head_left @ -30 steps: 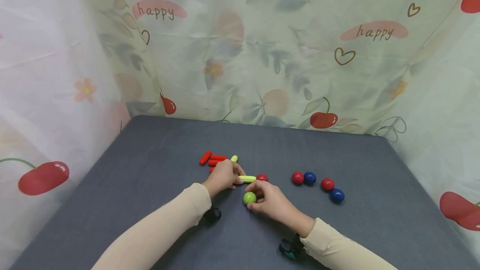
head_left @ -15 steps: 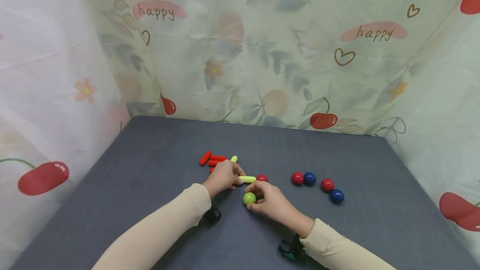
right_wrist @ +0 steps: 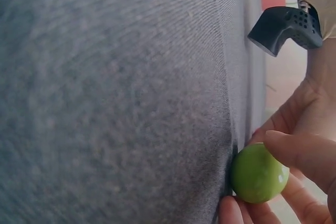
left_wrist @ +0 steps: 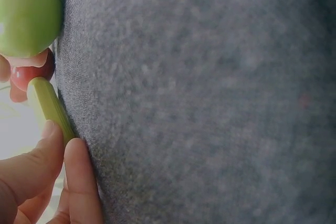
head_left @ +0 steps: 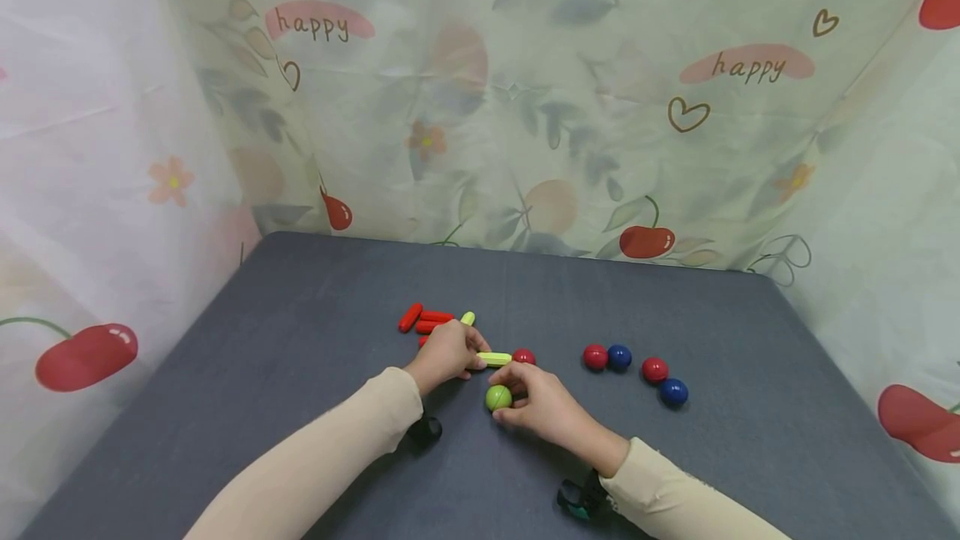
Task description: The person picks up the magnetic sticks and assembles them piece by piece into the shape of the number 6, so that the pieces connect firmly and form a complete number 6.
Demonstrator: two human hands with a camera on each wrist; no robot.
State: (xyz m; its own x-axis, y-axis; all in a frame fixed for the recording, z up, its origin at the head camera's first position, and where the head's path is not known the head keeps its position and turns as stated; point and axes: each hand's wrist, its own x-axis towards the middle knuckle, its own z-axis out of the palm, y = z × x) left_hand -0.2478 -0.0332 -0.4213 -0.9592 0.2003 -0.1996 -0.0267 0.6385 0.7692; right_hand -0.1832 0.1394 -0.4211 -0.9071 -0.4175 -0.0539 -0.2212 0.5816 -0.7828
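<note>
In the head view my left hand [head_left: 447, 350] pinches a yellow-green ridged stick [head_left: 496, 359] that lies on the dark cloth. The left wrist view shows thumb and finger at the stick's near end [left_wrist: 48, 103]. My right hand [head_left: 549, 403] holds a green ball [head_left: 498, 397] on the cloth, just in front of the stick; the right wrist view shows thumb and fingers around the ball [right_wrist: 258, 174]. A red ball [head_left: 525, 355] sits at the stick's right end, partly behind my right hand. A second yellow-green stick [head_left: 468, 318] is partly hidden behind my left hand.
Several red sticks [head_left: 411, 317] lie beyond my left hand, some partly covered by it. To the right, a red ball [head_left: 596, 357] touches a blue ball [head_left: 619, 357]. Farther right sit another red ball [head_left: 656, 369] and blue ball [head_left: 673, 392]. Printed curtains enclose the table [head_left: 337, 273].
</note>
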